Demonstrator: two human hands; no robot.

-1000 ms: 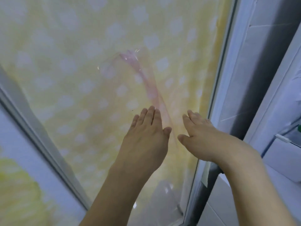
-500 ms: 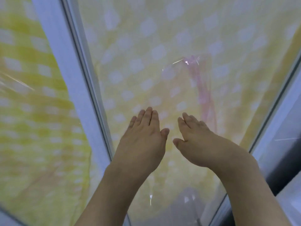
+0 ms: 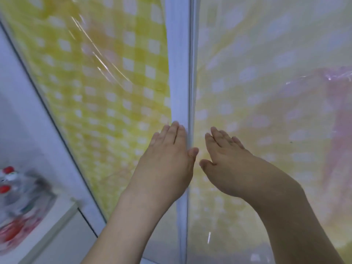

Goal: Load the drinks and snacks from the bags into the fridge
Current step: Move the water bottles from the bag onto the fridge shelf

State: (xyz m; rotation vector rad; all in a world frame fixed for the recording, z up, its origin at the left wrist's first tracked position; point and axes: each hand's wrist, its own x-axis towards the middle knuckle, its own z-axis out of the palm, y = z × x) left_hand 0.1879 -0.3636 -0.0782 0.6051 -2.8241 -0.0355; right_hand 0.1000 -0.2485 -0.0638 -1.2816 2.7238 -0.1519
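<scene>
Against fridge doors [image 3: 266, 54], seemingly, both flat hands [image 3: 165, 161]

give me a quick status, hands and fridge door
Left hand open, flat on door frame. Right hand open, flat on glass door. Bottles blurred, lower left. Nothing in the way.

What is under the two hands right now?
Left hand lies flat over the pale frame strip; right hand rests flat on the glossy panel reflecting yellow check. What lies behind the panel cannot be seen.
</scene>
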